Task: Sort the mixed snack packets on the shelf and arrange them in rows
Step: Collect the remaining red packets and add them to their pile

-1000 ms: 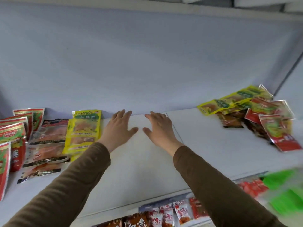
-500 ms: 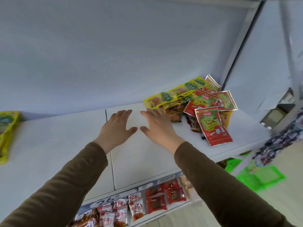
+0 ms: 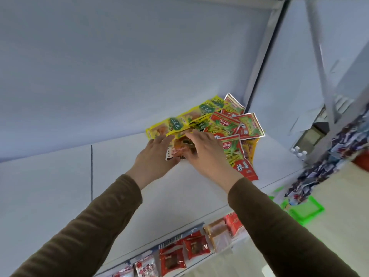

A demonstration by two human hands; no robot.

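A person in brown sleeves is reaching both hands into a loose pile of snack packets (image 3: 215,124) heaped at the far right end of a white shelf (image 3: 119,176), hard against the back wall. The left hand (image 3: 154,159) is lying at the pile's near edge with its fingers running forward onto a small orange-brown packet (image 3: 179,149), its thumb beside the packet's torn-looking white corner; whether that grip is closing on the packet cannot be told. The right hand (image 3: 207,154) is covering the same packet from the other side, fingers bent over it, though how firmly it is holding is hidden by the hand itself. Yellow packets (image 3: 179,121) are fanning out toward the wall, while red packets (image 3: 237,154) are sprawling toward the shelf's right edge, all overlapping.

The step in hand appears to be pulling one kind of packet out of the mix. The next move likely calls for lifting the orange-brown packet free without dragging its neighbours, then carrying it along the bare shelf to start or extend a row. On the shelf below (image 3: 199,248), more red packets are standing in a line.
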